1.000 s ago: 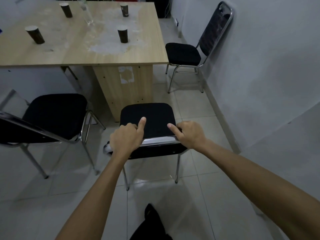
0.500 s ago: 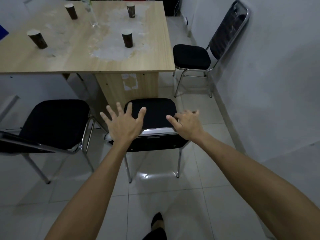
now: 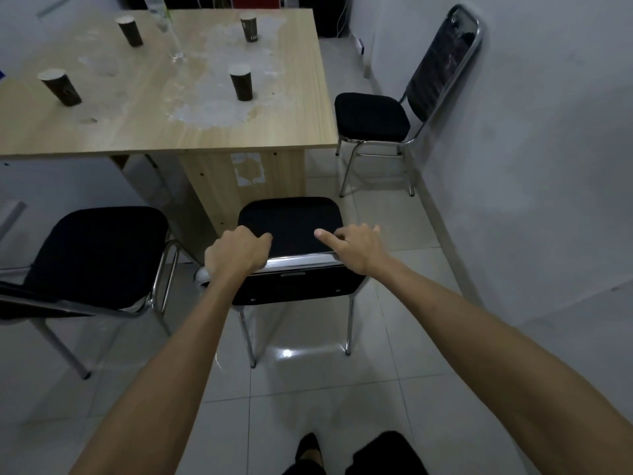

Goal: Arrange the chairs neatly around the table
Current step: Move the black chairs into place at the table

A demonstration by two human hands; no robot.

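A black padded chair with a chrome frame stands in front of me, its seat facing the wooden table. My left hand is closed over the left end of its chrome backrest top. My right hand rests on the right end, fingers curled over the rail and forefinger pointing left. A second black chair stands to the left, beside the table's near edge. A third chair stands at the table's right end with its back against the wall.
Several dark paper cups and a clear plastic bottle stand on the table. A grey wall closes the right side. Pale floor tiles stretch toward me, and my feet show at the bottom edge.
Half a second ago both hands were lifted open above the backrest. They have come down and closed on its top rail again. The chair sits slightly closer to the table than a second ago.
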